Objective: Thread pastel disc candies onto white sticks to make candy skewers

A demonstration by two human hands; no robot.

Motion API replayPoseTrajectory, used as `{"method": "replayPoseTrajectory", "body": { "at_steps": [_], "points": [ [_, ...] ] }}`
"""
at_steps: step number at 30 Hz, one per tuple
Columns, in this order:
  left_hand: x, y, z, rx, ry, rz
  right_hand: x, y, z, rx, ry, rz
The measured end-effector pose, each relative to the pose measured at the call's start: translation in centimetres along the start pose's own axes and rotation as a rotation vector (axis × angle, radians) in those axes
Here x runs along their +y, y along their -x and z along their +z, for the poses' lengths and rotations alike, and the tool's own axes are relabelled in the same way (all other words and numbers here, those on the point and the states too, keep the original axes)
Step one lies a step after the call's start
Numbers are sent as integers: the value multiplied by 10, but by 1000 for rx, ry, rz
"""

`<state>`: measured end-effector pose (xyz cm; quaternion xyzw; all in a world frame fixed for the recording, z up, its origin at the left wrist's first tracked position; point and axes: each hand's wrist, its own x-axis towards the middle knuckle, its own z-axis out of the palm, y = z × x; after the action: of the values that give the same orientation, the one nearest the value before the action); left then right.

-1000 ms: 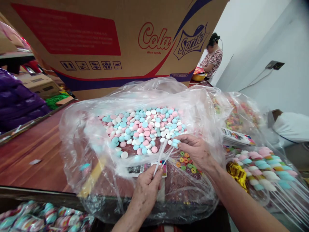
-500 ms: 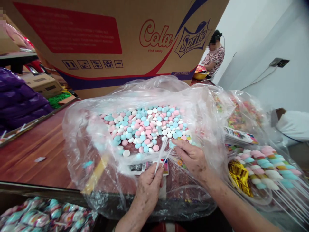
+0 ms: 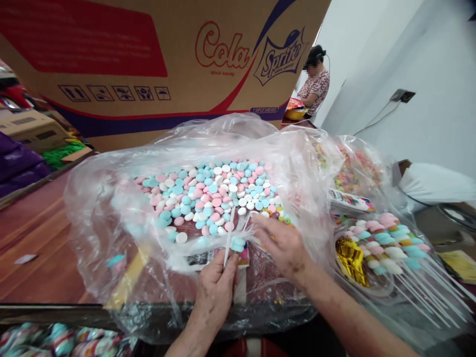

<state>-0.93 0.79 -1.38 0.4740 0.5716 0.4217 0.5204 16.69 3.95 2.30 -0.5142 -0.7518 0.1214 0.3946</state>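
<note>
From the head camera, the left hand (image 3: 216, 278) is pinched shut around a small bunch of thin white plastic sticks (image 3: 229, 232), held upright over the open clear plastic bag (image 3: 111, 208). A pale blue round candy disc (image 3: 238, 243) sits threaded low on one stick, and the right hand (image 3: 279, 244) closes its fingertips on it. Loose pink, blue and white candy discs (image 3: 211, 193) fill the bag on the brown wooden table (image 3: 33, 238). Finished candy skewers (image 3: 386, 243) lie to the right.
</note>
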Motion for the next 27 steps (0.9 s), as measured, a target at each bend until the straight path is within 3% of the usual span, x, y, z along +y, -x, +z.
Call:
{"method": "replayPoseTrajectory", "body": {
  "at_steps": [2, 5, 7, 10, 16, 21, 24, 27],
  "points": [
    [0, 0, 0, -42, -42, 5, 15, -10, -23, -129, 181, 55],
    [-2, -1, -1, -88, -79, 14, 36, -19, -43, -443, 504, 57],
    [-4, -2, -2, -96, -94, 25, 44, -18, -45, -583, 634, 17],
    [-7, -3, -3, -93, -86, 32, 51, -15, -37, -656, 686, -1],
    [-6, -2, -3, -115, -105, 35, 51, -20, -32, -720, 680, 10],
    [-7, -1, -3, -107, -125, 47, 44, -22, -36, -682, 554, 26],
    [-5, 0, -3, -109, -148, 53, 44, -22, -35, -571, 292, 186],
    [0, 1, -3, -131, -184, 66, 45, -21, -30, -372, -234, 416]
  ]
}}
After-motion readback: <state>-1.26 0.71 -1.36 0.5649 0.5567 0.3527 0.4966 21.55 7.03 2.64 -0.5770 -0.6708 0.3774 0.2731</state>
